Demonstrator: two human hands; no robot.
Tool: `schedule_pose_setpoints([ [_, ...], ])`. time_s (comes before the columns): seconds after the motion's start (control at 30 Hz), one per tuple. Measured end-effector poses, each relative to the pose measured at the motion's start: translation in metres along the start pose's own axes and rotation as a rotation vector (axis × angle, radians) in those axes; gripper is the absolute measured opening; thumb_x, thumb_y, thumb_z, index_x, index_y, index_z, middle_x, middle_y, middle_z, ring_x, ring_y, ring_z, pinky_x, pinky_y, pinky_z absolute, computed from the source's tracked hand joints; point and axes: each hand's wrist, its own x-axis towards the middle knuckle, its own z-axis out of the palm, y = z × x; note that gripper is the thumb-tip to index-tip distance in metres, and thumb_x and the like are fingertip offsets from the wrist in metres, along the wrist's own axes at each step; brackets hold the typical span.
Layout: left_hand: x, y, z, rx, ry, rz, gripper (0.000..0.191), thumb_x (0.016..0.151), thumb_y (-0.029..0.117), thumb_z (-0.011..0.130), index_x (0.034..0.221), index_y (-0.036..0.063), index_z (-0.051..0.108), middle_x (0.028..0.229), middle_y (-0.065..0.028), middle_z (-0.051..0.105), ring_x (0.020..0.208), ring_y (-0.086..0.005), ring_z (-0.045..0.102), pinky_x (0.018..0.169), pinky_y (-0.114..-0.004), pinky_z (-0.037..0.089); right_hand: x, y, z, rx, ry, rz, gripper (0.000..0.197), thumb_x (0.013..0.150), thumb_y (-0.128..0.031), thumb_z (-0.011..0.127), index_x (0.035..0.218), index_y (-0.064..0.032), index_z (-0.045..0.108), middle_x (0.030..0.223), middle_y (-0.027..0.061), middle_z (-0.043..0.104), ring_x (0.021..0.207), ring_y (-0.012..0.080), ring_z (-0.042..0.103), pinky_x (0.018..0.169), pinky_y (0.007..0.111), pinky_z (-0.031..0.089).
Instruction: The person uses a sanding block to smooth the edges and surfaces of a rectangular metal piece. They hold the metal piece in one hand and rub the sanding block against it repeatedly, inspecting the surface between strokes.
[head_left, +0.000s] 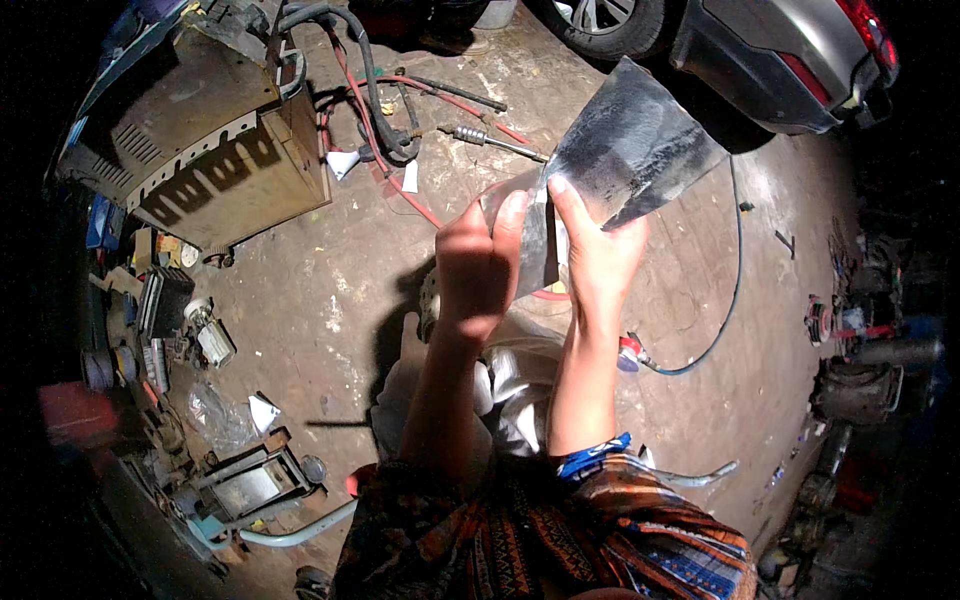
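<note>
Both hands hold a dark grey sheet that looks worn and whitish in patches; its material I cannot tell for sure, perhaps abrasive paper. My left hand grips the narrower left part, thumb up along its face. My right hand pinches the larger, upper right part, with its thumb on top near the line where the two parts meet. Whether the sheet is folded or torn there, I cannot tell. Beyond the hands a metal rod tool with a ribbed collar lies on the floor.
A large metal-cased machine stands at the left, with red and dark hoses beside it. A car's wheel and rear bumper are at the upper right. A red air tool with a blue hose lies right of the forearms.
</note>
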Motion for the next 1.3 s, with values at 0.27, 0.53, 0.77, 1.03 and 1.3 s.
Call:
schedule_pose_setpoints([
  [0.27, 0.001, 0.004, 0.0, -0.007, -0.026, -0.024, 0.025, 0.084, 0.021, 0.061, 0.096, -0.0007, 0.063, 0.083, -0.0102, 0.067, 0.073, -0.0171, 0.063, 0.069, -0.029, 0.048, 0.002, 0.003, -0.001, 0.045, 0.002, 0.02, 0.029, 0.072, -0.007, 0.073, 0.096, 0.0004, 0.059, 0.09, 0.0054, 0.063, 0.079, 0.0132, 0.058, 0.073, 0.027, 0.046],
  [0.53, 0.001, -0.003, 0.002, -0.012, 0.045, 0.008, 0.025, 0.077, 0.02, 0.066, 0.091, -0.0008, 0.063, 0.073, -0.0128, 0.066, 0.066, -0.0209, 0.065, 0.061, -0.031, 0.05, -0.004, 0.001, 0.006, 0.152, -0.032, 0.037, 0.026, 0.072, -0.005, 0.073, 0.094, 0.0001, 0.06, 0.088, 0.0044, 0.062, 0.077, 0.0122, 0.058, 0.071, 0.026, 0.046],
  [0.77, 0.003, -0.005, -0.005, 0.048, -0.016, 0.16, 0.025, 0.085, 0.022, 0.057, 0.086, -0.0017, 0.063, 0.072, -0.0167, 0.064, 0.064, -0.0256, 0.064, 0.06, -0.035, 0.048, -0.003, 0.0, 0.003, 0.08, -0.025, 0.051, 0.027, 0.073, -0.006, 0.072, 0.096, -0.0001, 0.059, 0.087, 0.0038, 0.062, 0.077, 0.0117, 0.057, 0.071, 0.026, 0.046],
  [1.03, 0.001, 0.004, -0.008, 0.0, 0.001, -0.018, 0.03, 0.088, 0.026, 0.053, 0.086, -0.0029, 0.062, 0.07, -0.0127, 0.064, 0.063, -0.0177, 0.059, 0.062, -0.032, 0.046, -0.007, -0.008, 0.003, 0.081, -0.05, 0.048, 0.03, 0.073, -0.007, 0.072, 0.098, 0.0003, 0.058, 0.089, 0.0041, 0.062, 0.078, 0.0121, 0.057, 0.071, 0.026, 0.046],
  [1.3, -0.002, -0.013, 0.001, 0.028, 0.107, -0.1, 0.031, 0.086, 0.028, 0.056, 0.086, -0.0016, 0.062, 0.072, -0.0092, 0.064, 0.065, -0.0158, 0.058, 0.063, -0.03, 0.046, -0.005, -0.009, -0.004, -0.046, -0.192, 0.027, 0.028, 0.075, -0.005, 0.068, 0.1, 0.0015, 0.059, 0.091, 0.0043, 0.062, 0.079, 0.0123, 0.058, 0.073, 0.027, 0.046],
])
